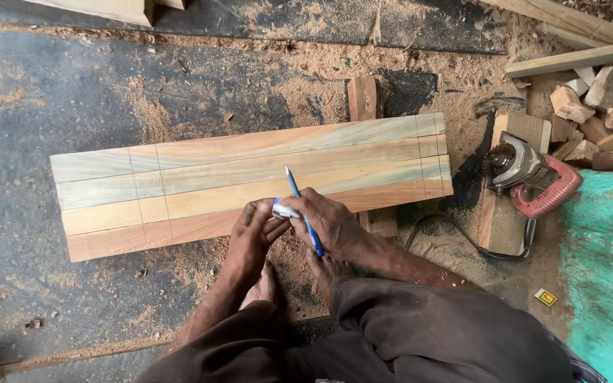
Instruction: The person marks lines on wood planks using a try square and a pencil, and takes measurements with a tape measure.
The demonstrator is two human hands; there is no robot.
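Sawdust-strewn floor (58, 92) carries four marked wooden strips (250, 181). At their 6 o'clock edge, right hand (328, 223) pinches a blue pencil (304, 211); left hand (253, 230) grips a small white object (285, 211). Circular saw (533, 181) at 3 o'clock.

The floor (44, 92) left of the row of planks (250, 181) lies open, with only sawdust and small chips, so a hand passes freely there and along the near left edge. Beyond the planks' far edge a short wooden block (362, 98) sticks out, with bare floor on either side. The right end is crowded: a red power saw (533, 177) sits on a board (516, 184), its cord (455, 237) loops across the floor, and a heap of offcuts (601, 120) fills the far right corner. A small yellow box (545, 297) lies near the turquoise patch (608, 276).
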